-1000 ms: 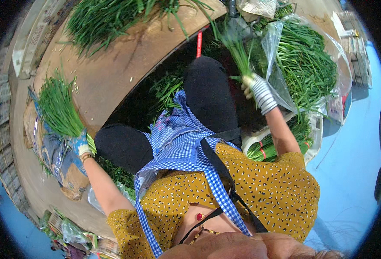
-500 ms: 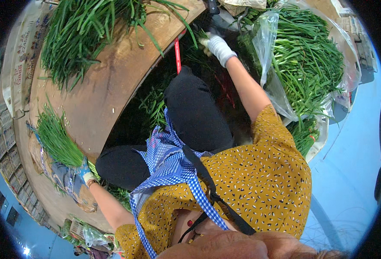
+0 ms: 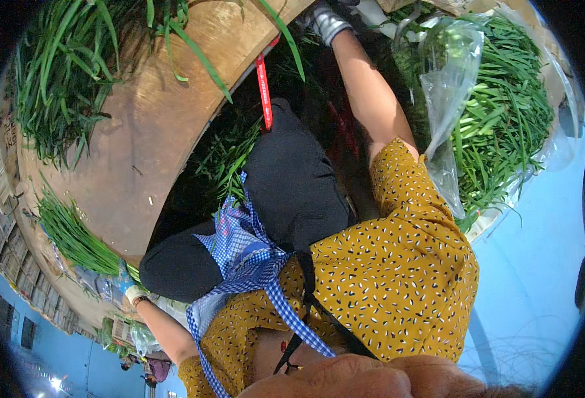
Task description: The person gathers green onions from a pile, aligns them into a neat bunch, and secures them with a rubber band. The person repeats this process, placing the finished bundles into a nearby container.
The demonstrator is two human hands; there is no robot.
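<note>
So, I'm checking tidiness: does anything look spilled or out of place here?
Slightly untidy: a long, narrow green leaf juts past the edge of the brown wooden tabletop, and a tiny pale scrap lies loose on its bare surface. I see no clear damage.

We see a bench (image 3: 130,166) of worn brown wood, smooth with a dull sheen, at left, and near its edge slim green stalks (image 3: 83,235) with a smooth, waxy look beside a blue-and-white cloth glove (image 3: 130,288). At right, we find a clear plastic bag (image 3: 448,76), glossy and crinkled, and a smooth blue floor (image 3: 524,298). Near us fall creased checked-cloth apron (image 3: 243,242), matt black cloth trousers (image 3: 296,176) and a soft printed-cloth shirt (image 3: 398,278); far off, a smooth red strip (image 3: 263,93).
</note>
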